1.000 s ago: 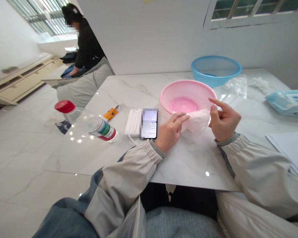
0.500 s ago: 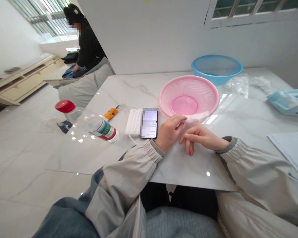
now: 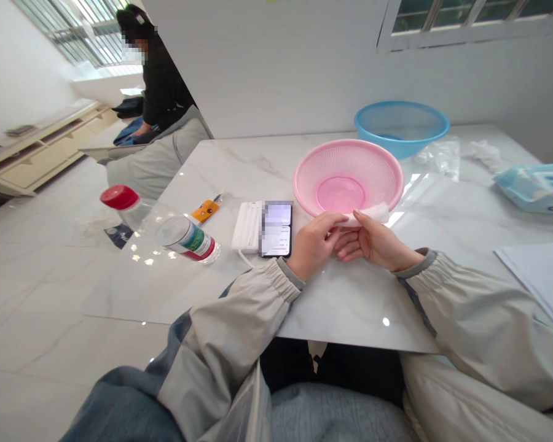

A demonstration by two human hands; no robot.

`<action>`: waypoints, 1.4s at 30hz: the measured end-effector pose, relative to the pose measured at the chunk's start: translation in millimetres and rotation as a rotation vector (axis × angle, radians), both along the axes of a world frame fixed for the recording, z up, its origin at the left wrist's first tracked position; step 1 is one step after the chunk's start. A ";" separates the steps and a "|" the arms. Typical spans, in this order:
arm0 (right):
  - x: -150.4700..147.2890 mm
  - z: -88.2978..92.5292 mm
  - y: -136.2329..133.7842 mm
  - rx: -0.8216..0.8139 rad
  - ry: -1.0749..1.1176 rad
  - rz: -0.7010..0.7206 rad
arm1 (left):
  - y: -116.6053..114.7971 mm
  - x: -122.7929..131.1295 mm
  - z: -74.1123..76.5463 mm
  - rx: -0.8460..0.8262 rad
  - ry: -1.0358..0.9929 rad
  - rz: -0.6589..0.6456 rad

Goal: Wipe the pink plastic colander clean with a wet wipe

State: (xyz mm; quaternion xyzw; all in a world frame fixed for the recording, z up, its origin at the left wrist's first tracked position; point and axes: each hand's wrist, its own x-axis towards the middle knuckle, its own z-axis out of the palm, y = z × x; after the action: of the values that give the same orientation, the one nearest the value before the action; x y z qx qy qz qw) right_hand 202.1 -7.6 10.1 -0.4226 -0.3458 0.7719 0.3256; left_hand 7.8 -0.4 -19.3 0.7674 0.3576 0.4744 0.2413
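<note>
My left hand (image 3: 314, 244) and my right hand (image 3: 373, 239) meet at the far side of the marble table top (image 3: 350, 307). Between them is a folded white wipe (image 3: 369, 214), pinched by my left fingers and my right thumb and fingertips. Much of the wipe is hidden by my fingers. It lies against the front rim of a pink plastic mesh basket (image 3: 348, 142), which stands just beyond my hands.
A blue mesh basket (image 3: 399, 144) and clear plastic film (image 3: 437, 158) lie behind. To the left are a phone (image 3: 276, 228), white power bank (image 3: 247, 227) and fallen bottle (image 3: 177, 232). Right: wipes pack (image 3: 534, 187), paper sheets (image 3: 539, 270). A seated person (image 3: 163, 80) is left.
My right hand has come down from its raised position and moved left to close on the wipe. The wipe now looks smaller and more tightly folded, and more of the pink basket shows.
</note>
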 end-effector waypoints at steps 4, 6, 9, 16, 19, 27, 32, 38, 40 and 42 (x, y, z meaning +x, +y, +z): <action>-4.3 0.3 0.4 -0.071 0.018 -0.184 | 1.5 0.5 -1.4 -0.028 0.022 -0.112; -4.0 -3.1 1.7 -0.079 0.031 -0.257 | 0.2 1.0 -1.1 -0.039 0.052 -0.163; -0.1 -9.9 6.3 -0.034 0.076 -0.367 | -4.7 2.6 2.2 -0.051 0.065 -0.214; 8.6 -13.0 17.7 0.188 0.020 -0.686 | -11.0 6.5 14.3 -0.143 -0.102 -0.208; 9.7 -12.1 18.4 0.210 0.015 -0.684 | -8.4 6.1 15.0 -0.381 -0.127 -0.145; 13.2 -7.3 16.8 0.201 0.015 -0.645 | 3.1 5.0 13.1 -0.684 -0.454 0.053; 16.5 -7.5 16.5 0.232 -0.023 -0.627 | 6.8 4.7 10.7 -0.710 -0.553 0.078; 18.6 -11.5 21.6 0.347 -0.031 -0.742 | 4.8 4.7 3.1 -0.776 -0.427 -0.056; 17.5 -10.9 22.7 0.345 -0.008 -0.766 | 2.7 3.5 4.0 -0.756 -0.355 -0.067; 15.7 -8.5 22.5 0.320 0.029 -0.773 | 0.0 2.4 7.3 -0.732 -0.296 -0.095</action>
State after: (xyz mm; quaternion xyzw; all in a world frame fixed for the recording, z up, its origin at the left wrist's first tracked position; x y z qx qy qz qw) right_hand 217.8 14.9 1.7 -0.4544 -0.2730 0.5353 0.6576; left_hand 10.2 -0.4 -12.1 0.5698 0.4285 0.4093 0.5693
